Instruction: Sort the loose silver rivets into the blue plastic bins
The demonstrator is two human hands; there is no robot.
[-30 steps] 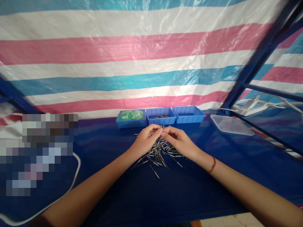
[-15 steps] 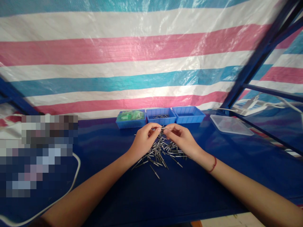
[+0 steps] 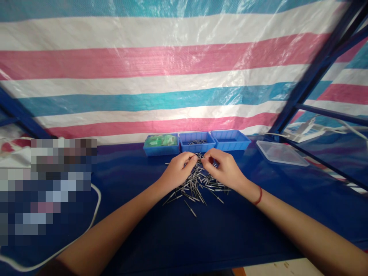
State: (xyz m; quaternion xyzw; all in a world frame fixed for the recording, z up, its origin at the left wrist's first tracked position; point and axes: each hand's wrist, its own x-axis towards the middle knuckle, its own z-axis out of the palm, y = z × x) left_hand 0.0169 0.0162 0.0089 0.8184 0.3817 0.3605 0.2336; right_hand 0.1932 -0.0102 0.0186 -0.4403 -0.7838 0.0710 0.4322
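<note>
My left hand (image 3: pixel 179 166) and my right hand (image 3: pixel 222 166) come together above a loose pile of blind rivets (image 3: pixel 195 184). Thumb and fingers of each hand are pinched on a rivet (image 3: pixel 199 159), mostly covered by the fingertips. A red cord circles my right wrist. The pile consists of thin metal pins with thicker silvery ends, lying in all directions on the blue table (image 3: pixel 172 237). One single rivet (image 3: pixel 190 208) lies apart, nearer to me.
Behind the pile stand a blue bin (image 3: pixel 161 149) with green packets, a middle bin (image 3: pixel 197 146) with some rivets, and a right bin (image 3: pixel 231 145). A clear plastic lid (image 3: pixel 281 153) lies at the right. A white cable (image 3: pixel 96 207) curves along the left.
Both hands stay together, with the fingertips slightly lower and the right fingers more curled. The rivet between them shows less now. The whole view has shifted slightly.
</note>
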